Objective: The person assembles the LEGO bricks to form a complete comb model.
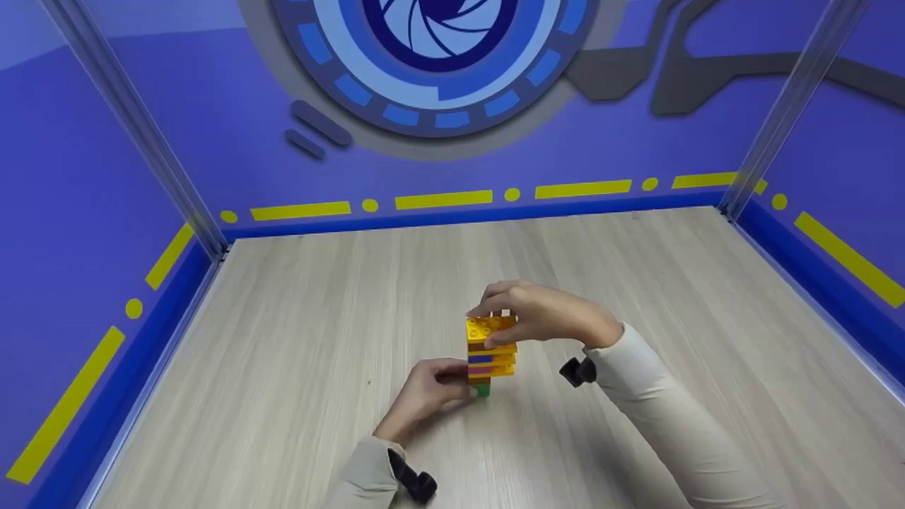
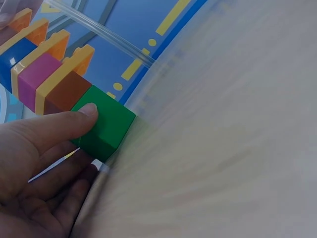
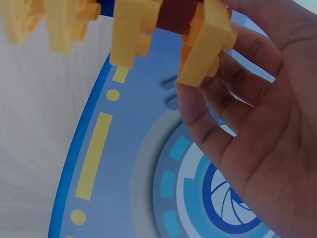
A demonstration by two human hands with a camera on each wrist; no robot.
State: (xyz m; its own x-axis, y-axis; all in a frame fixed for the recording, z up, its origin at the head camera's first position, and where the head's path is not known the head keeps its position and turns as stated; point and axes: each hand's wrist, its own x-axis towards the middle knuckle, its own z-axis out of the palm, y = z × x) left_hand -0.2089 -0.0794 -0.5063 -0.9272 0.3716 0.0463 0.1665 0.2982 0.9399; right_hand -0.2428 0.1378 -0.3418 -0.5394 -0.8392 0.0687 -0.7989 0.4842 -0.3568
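A tower of toy building bricks (image 1: 480, 359) stands upright on the table. Its base is a green brick (image 2: 110, 120), with brown, pink and blue bricks above, separated by wider yellow plates (image 2: 67, 69) that jut out to one side. My left hand (image 1: 424, 389) pinches the green brick low down, thumb on its near face; the fingertips behind it are partly hidden. At the top, my right hand (image 1: 541, 311) grips the uppermost yellow plate (image 3: 205, 47) by its edges. In the right wrist view that plate looks slanted against the ones below, with a brown brick (image 3: 177, 15) beneath it.
The pale wood-grain table (image 1: 318, 318) extends around the tower on all sides. Blue printed walls (image 1: 191, 127) with yellow dashes enclose its back and sides, and clear corner posts (image 1: 141, 127) stand at the back corners. Both wrists wear black camera mounts (image 1: 578, 371).
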